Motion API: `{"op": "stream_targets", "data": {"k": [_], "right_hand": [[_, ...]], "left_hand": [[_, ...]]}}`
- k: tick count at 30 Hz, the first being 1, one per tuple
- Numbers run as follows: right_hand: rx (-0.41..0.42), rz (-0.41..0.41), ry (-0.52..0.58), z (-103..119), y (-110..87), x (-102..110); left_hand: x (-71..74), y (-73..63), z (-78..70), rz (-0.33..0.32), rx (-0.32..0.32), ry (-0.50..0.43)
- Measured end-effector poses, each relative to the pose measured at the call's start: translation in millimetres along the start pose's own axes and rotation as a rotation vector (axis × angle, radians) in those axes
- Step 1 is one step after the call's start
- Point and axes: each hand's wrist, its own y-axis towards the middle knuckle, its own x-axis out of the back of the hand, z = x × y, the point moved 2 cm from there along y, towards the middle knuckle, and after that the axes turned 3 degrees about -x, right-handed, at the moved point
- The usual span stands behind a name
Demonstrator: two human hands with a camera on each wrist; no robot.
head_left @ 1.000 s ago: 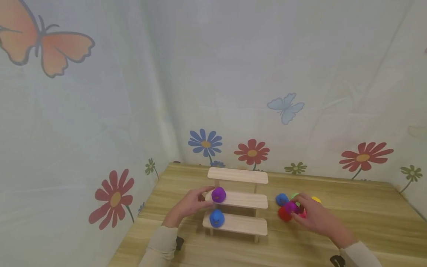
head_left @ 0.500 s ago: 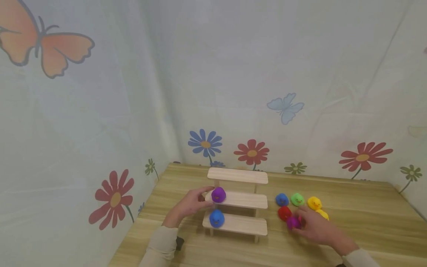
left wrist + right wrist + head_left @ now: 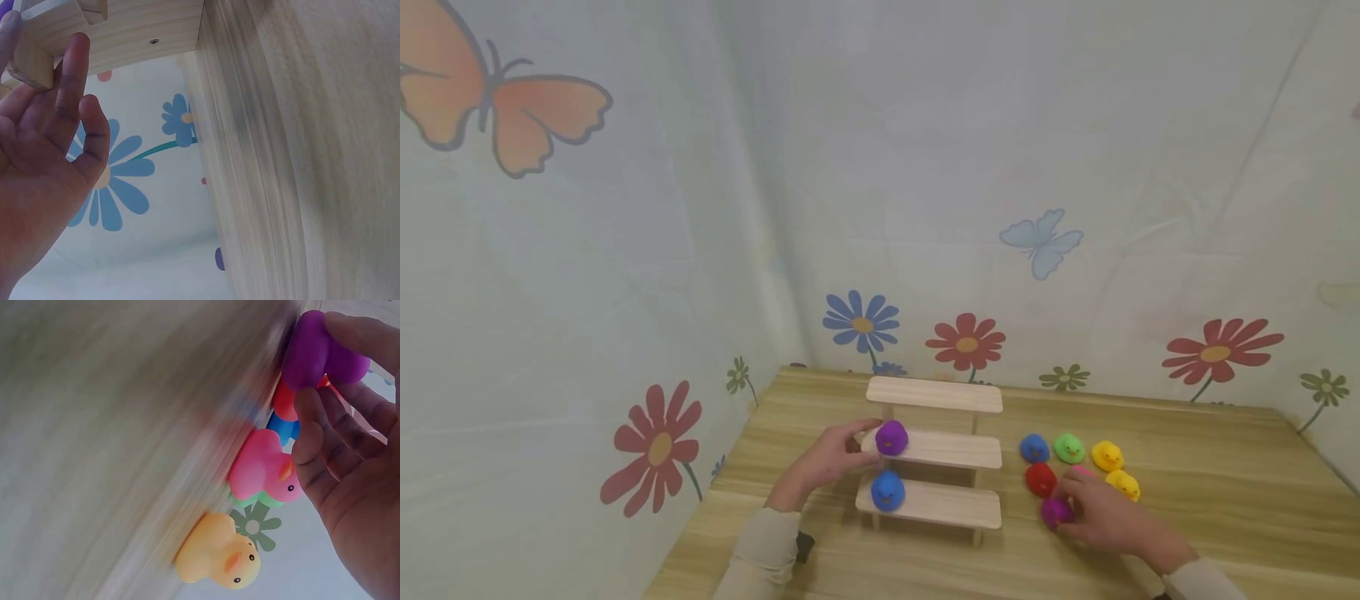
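Observation:
A small three-step wooden shelf stands on the table. My left hand grips the left end of its middle step, thumb and fingers about the board end. Beside those fingers a purple rubber duck sits on that step, and a blue duck sits on the lowest one. To the right of the shelf, my right hand pinches another purple rubber duck between thumb and fingers, low at the tabletop. A pink duck is mostly hidden behind this hand in the head view.
Around the right hand stand a red duck, a blue duck, a green duck and two yellow ducks, one farther back and one nearer. A flowered cloth hangs behind the wooden table.
The right hand has brought its purple duck down and toward the person, from above the red duck to the tabletop in front of it. The left hand has stayed on the shelf.

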Motion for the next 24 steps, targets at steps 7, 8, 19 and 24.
{"op": "stream_targets", "data": {"k": [7, 8, 19, 24], "right_hand": [[-0.003, -0.004, 0.01, 1.8, 1.3, -1.0], [-0.005, 0.003, 0.017, 2.3, 1.9, -0.8], [-0.073, 0.059, 0.043, 4.9, 4.0, -0.5], [-0.064, -0.007, 0.008, 3.1, 1.2, 0.6]], "left_hand": [[0.0, 0.2, 1.1, -0.002, -0.015, 0.004], [0.0, 0.0, 0.8, -0.003, -0.015, 0.006], [-0.2, -0.1, 0.5, 0.001, -0.012, 0.003], [0.5, -0.5, -0.1, -0.002, -0.007, 0.01]]}}
